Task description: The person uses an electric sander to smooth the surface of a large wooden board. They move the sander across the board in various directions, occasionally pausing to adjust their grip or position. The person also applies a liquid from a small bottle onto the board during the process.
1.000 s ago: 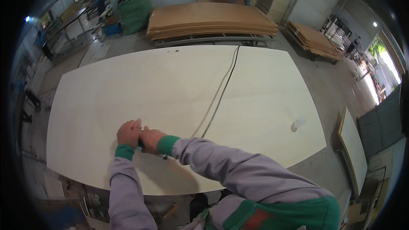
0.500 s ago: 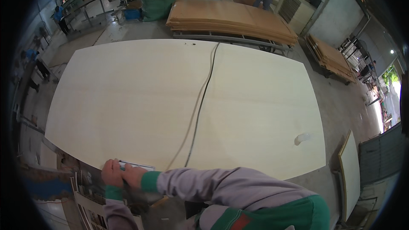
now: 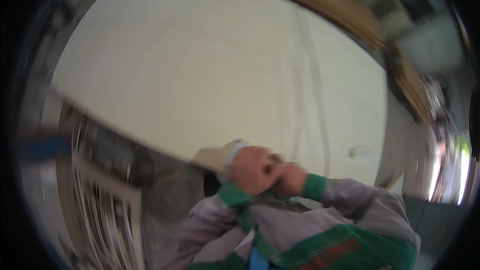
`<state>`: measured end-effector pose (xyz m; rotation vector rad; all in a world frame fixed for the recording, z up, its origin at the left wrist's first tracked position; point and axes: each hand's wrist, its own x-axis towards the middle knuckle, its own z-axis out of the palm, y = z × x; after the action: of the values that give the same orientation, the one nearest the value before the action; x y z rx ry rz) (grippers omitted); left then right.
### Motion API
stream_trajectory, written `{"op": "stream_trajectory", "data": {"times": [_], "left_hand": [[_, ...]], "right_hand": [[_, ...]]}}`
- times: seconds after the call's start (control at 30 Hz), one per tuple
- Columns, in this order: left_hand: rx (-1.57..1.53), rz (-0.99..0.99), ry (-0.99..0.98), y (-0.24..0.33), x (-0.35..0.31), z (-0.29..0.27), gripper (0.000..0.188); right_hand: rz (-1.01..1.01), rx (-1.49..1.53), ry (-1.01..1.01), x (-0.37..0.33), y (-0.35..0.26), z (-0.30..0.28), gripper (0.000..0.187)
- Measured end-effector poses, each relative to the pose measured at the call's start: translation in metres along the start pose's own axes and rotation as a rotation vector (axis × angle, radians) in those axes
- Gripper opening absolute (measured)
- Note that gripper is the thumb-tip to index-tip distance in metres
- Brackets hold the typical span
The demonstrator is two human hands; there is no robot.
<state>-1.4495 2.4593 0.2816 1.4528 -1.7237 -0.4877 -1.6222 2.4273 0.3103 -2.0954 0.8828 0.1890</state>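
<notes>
My left hand (image 3: 250,169) and my right hand (image 3: 291,179) are together in front of my chest, above the near edge of a large pale board (image 3: 190,70). Fingers of the left hand are closed round a small flat whitish thing (image 3: 235,152), whose pale edge sticks out past the knuckles. Touching it from the other side, the right hand is closed, its fingers curled against the left. Motion blur and the hands themselves hide what the right fingers grip. A dark cable (image 3: 319,105) runs across the board, and a small whitish thing (image 3: 358,151) lies near its right edge.
Stacked brown boards (image 3: 320,0) stand beyond the far edge, with another brown stack (image 3: 412,85) at the right. Left of me, below the board's edge, is a rack (image 3: 107,200) of upright pale strips. A blue thing (image 3: 45,145) shows farther left, blurred.
Both hands have lifted from the board's near left edge and drawn in to my chest, taking the flat whitish thing along. The view has swung left and blurred.
</notes>
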Motion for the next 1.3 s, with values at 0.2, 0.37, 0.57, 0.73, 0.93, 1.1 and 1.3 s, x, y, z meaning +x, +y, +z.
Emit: {"op": "stream_trajectory", "data": {"times": [0.2,0.37,0.57,0.73,0.93,1.1,1.3], "left_hand": [[-0.048,-0.128,0.256,-0.023,-0.024,-0.03,0.035],[0.045,-0.211,0.406,-0.114,-0.023,-0.128,0.03],[0.245,-0.359,0.378,-0.239,-0.013,-0.278,0.034],[0.462,-0.508,0.499,-0.319,0.019,-0.383,0.053],[0.609,-0.498,0.514,-0.325,0.017,-0.372,0.048],[0.483,-0.596,0.498,-0.231,-0.009,-0.284,0.044],[0.351,-0.449,0.508,-0.117,-0.035,-0.158,0.03]], "right_hand": [[-0.147,-0.317,0.089,0.031,-0.022,0.02,0.054],[-0.143,-0.105,-0.098,0.155,-0.106,0.02,0.06],[-0.513,-0.23,0.055,0.337,-0.212,0.045,0.065],[-0.611,-0.419,0.051,0.481,-0.309,0.031,0.052],[-0.737,-0.485,0.085,0.465,-0.302,0.027,0.046],[-0.653,-0.353,0.068,0.364,-0.229,0.027,0.034],[-0.558,-0.314,0.043,0.2,-0.12,0.024,0.056]]}}
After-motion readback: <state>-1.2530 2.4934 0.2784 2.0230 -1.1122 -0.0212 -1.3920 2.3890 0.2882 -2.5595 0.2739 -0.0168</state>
